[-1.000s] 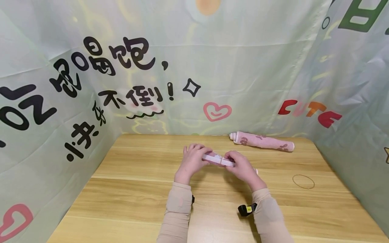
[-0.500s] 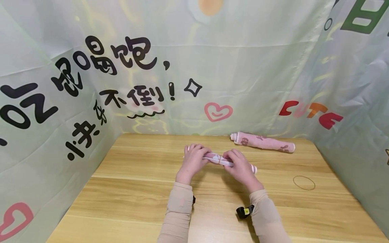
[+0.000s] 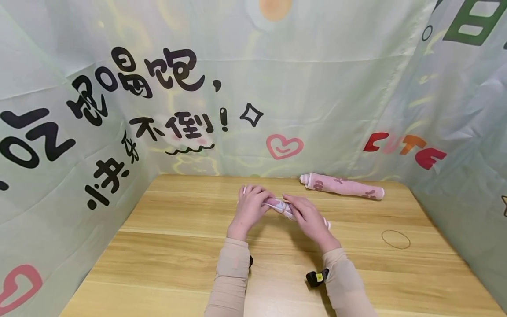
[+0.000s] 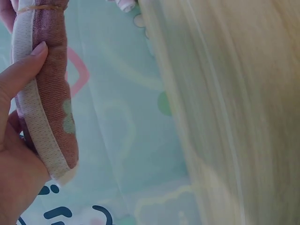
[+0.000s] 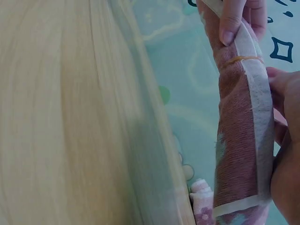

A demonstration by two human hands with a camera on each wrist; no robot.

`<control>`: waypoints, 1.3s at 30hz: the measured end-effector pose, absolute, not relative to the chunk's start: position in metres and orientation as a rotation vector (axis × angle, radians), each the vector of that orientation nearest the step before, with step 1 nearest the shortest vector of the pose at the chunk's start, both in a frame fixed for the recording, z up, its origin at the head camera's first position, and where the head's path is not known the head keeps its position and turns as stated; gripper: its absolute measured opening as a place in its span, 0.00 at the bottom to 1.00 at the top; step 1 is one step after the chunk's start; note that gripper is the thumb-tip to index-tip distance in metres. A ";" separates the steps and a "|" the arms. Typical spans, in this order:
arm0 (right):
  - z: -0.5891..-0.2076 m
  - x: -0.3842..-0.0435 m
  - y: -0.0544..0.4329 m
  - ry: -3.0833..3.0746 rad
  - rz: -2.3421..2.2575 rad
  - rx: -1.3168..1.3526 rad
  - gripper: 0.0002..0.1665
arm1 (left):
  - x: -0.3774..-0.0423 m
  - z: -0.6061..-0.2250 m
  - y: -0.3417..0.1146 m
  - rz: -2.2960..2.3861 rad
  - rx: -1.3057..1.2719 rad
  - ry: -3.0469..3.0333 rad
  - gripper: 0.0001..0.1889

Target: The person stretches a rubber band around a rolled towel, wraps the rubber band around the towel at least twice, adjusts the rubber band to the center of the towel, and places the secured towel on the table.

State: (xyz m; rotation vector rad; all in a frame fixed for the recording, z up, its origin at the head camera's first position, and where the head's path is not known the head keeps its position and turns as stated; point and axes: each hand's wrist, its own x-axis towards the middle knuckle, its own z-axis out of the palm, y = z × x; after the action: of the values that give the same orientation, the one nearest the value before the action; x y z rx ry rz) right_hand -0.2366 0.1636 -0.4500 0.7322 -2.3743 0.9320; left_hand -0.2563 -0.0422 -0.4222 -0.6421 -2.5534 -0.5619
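A rolled pink towel with white edging (image 3: 277,205) is held above the table, slanting down to the right in the head view. Around its middle runs a thin rubber band (image 5: 241,59). My left hand (image 3: 252,207) grips the left part of the roll; its thumb lies along the towel (image 4: 49,93) in the left wrist view. On the right part, my right hand (image 3: 310,216) holds the roll just beyond the band, with its fingers partly behind the towel in the right wrist view. The roll's white right end (image 3: 327,223) pokes out past this hand.
Another rolled pink towel (image 3: 344,186) lies at the table's back right. A loose rubber band (image 3: 396,239) rests on the wooden table (image 3: 166,246) to the right of my hands. Printed cloth (image 3: 332,97) hangs around the back and sides.
The roll's right end has tipped lower and turned a little. My right hand has shifted slightly left and down, its fingers moving on the roll near the band; the left hand keeps its grip.
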 end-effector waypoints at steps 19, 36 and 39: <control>-0.449 -0.235 0.164 -2.452 1.030 0.771 0.07 | -0.256 -0.422 -0.039 -0.620 -0.651 -2.508 0.11; -0.441 -0.233 0.175 -2.496 0.986 0.729 0.10 | -0.255 -0.423 -0.043 -0.685 -0.566 -2.534 0.10; -0.441 -0.232 0.173 -2.479 0.979 0.728 0.12 | -0.256 -0.422 -0.045 -0.669 -0.556 -2.577 0.11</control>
State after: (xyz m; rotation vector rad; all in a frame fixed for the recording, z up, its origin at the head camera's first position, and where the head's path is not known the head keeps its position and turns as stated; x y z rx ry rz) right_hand -0.2324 0.1732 -0.4412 0.7278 -2.4788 0.9793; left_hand -0.2558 -0.0446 -0.4223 -0.5560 -2.5766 -0.6688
